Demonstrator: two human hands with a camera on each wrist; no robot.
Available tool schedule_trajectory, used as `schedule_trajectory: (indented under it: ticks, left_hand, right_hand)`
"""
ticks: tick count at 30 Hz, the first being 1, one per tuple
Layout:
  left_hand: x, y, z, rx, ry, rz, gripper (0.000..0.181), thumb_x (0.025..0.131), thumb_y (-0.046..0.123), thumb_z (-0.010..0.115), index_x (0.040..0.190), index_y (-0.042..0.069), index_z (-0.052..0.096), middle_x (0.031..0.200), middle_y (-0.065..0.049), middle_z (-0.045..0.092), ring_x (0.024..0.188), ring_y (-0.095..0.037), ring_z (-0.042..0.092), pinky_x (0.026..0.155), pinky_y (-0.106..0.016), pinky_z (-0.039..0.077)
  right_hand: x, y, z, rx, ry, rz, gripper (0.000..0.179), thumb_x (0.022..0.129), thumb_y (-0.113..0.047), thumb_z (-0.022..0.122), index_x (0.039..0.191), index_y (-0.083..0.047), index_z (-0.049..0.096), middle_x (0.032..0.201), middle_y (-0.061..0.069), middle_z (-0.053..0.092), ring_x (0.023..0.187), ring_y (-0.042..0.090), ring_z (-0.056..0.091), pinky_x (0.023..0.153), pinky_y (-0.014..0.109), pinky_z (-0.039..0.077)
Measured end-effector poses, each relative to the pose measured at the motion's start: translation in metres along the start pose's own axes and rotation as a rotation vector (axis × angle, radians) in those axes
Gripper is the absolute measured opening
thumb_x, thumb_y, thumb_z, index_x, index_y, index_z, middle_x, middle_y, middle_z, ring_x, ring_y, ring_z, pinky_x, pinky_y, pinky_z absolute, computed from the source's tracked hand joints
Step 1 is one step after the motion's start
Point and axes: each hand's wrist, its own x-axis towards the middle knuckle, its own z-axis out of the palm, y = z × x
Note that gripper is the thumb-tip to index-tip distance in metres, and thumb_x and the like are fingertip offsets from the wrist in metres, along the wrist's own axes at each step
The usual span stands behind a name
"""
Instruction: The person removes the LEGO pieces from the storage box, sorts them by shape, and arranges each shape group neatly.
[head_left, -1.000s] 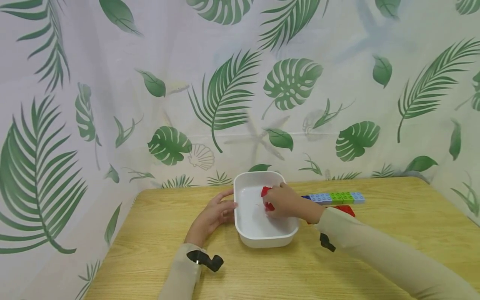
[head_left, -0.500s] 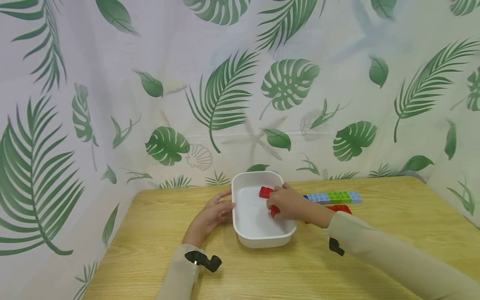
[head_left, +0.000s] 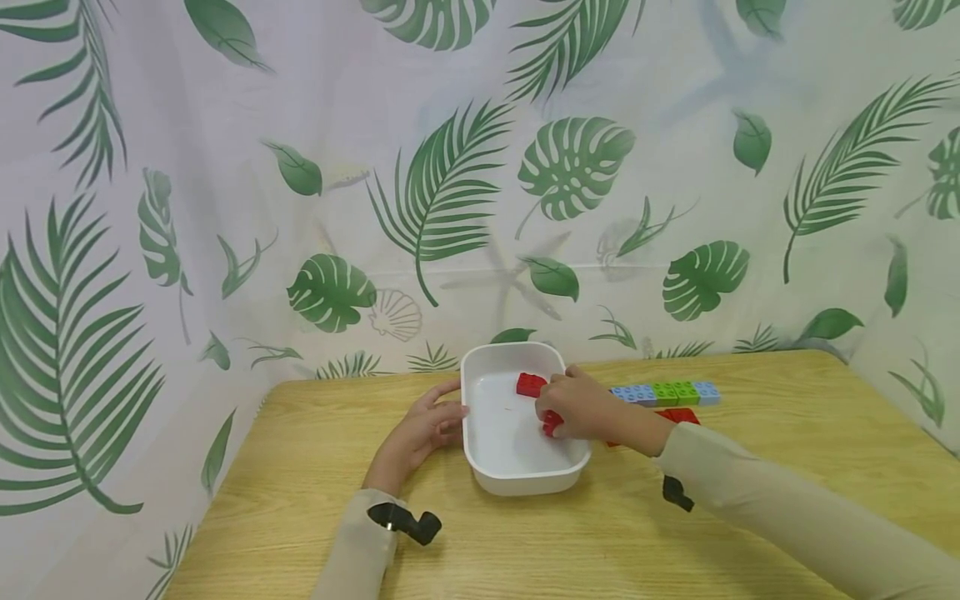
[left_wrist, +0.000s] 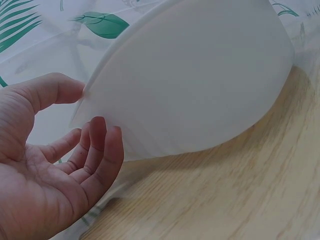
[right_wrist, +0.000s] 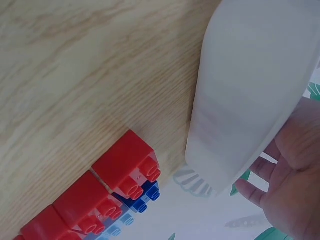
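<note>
A white plastic tub [head_left: 489, 479] stands on the table, and one red building block [head_left: 531, 384] lies inside it near the far right. My right hand [head_left: 581, 406] reaches over the tub's right wall and pinches another red block [head_left: 552, 423] low inside. That grip is hidden behind the wall in the right wrist view, where part of the right hand [right_wrist: 292, 170] shows past the rim. My left hand [head_left: 422, 433] steadies the tub's left side. In the left wrist view, the left hand [left_wrist: 55, 150] has its thumb tip at the rim and its fingers loosely bent against the outer wall.
Right of the tub, a row of light blue and green blocks [head_left: 665, 393] lies on the wooden table [head_left: 525, 542]. Several red blocks [right_wrist: 80, 200] line up in front of that row, beside a dark blue block [right_wrist: 145, 197]. A leaf-patterned curtain [head_left: 450, 317] hangs behind.
My right hand has moved slightly right and down inside the tub with a red block, leaving the other red block in fuller view. The left hand has stayed at the tub's side.
</note>
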Motion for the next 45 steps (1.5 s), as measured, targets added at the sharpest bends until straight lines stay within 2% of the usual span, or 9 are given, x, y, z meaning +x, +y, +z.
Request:
schedule_trajectory:
  ticks: [7, 11, 16, 25, 34, 40, 45]
  left_hand:
    - [0.001, 0.0, 0.0, -0.003, -0.002, 0.006, 0.063, 0.095, 0.01, 0.064, 0.153, 0.012, 0.041, 0.132, -0.022, 0.063, 0.1, -0.02, 0.069, 0.086, -0.035, 0.058]
    - [0.001, 0.001, 0.0, -0.002, -0.004, 0.003, 0.064, 0.095, 0.011, 0.064, 0.154, 0.012, 0.04, 0.133, -0.021, 0.063, 0.101, -0.019, 0.068, 0.086, -0.034, 0.058]
    - [0.0, 0.001, 0.0, 0.003, -0.002, 0.003, 0.064, 0.095, 0.012, 0.064, 0.154, 0.012, 0.04, 0.135, -0.022, 0.061, 0.101, -0.019, 0.068, 0.086, -0.034, 0.058]
    - [-0.002, 0.002, 0.001, -0.001, -0.015, 0.012, 0.065, 0.095, 0.012, 0.063, 0.155, 0.009, 0.038, 0.134, -0.023, 0.062, 0.101, -0.02, 0.069, 0.086, -0.034, 0.058]
    - [0.0, 0.001, 0.0, 0.001, -0.025, 0.006, 0.065, 0.096, 0.011, 0.062, 0.155, 0.009, 0.037, 0.134, -0.023, 0.062, 0.099, -0.018, 0.069, 0.084, -0.032, 0.058]
    - [0.002, -0.002, -0.001, 0.0, -0.013, 0.001, 0.064, 0.095, 0.011, 0.063, 0.154, 0.012, 0.04, 0.132, -0.021, 0.064, 0.098, -0.017, 0.069, 0.085, -0.034, 0.058]
    - [0.004, -0.003, -0.001, -0.001, -0.01, 0.01, 0.062, 0.095, 0.01, 0.062, 0.153, 0.012, 0.04, 0.129, -0.018, 0.066, 0.098, -0.017, 0.069, 0.084, -0.034, 0.059]
  right_hand:
    - [0.001, -0.003, -0.003, 0.001, -0.016, 0.008, 0.022, 0.077, -0.019, 0.089, 0.097, -0.016, 0.078, 0.093, 0.0, 0.076, 0.094, 0.019, 0.057, 0.096, 0.047, 0.043]
    - [-0.001, -0.002, -0.002, 0.003, 0.004, 0.002, 0.024, 0.077, -0.019, 0.089, 0.098, -0.016, 0.079, 0.094, 0.0, 0.076, 0.094, 0.019, 0.059, 0.096, 0.048, 0.044]
    - [-0.001, 0.002, -0.001, 0.004, 0.062, -0.039, 0.025, 0.076, -0.018, 0.089, 0.098, -0.015, 0.079, 0.094, -0.001, 0.077, 0.092, 0.02, 0.061, 0.095, 0.048, 0.047]
    - [-0.007, 0.01, -0.012, 0.084, 0.16, -0.088, 0.023, 0.076, -0.015, 0.089, 0.097, -0.015, 0.079, 0.096, -0.004, 0.077, 0.094, 0.017, 0.061, 0.09, 0.042, 0.046]
    - [-0.028, 0.024, -0.027, 0.136, 0.319, -0.1, 0.026, 0.074, -0.012, 0.09, 0.097, -0.015, 0.078, 0.098, -0.003, 0.076, 0.099, 0.021, 0.064, 0.09, 0.046, 0.049]
    - [-0.043, 0.035, -0.027, 0.106, 0.404, -0.104, 0.027, 0.074, -0.011, 0.09, 0.098, -0.013, 0.077, 0.102, 0.0, 0.075, 0.102, 0.022, 0.066, 0.094, 0.048, 0.052]
    - [-0.056, 0.046, -0.028, 0.08, 0.442, -0.11, 0.027, 0.073, -0.011, 0.091, 0.096, -0.014, 0.076, 0.101, -0.001, 0.075, 0.102, 0.021, 0.066, 0.092, 0.047, 0.054]
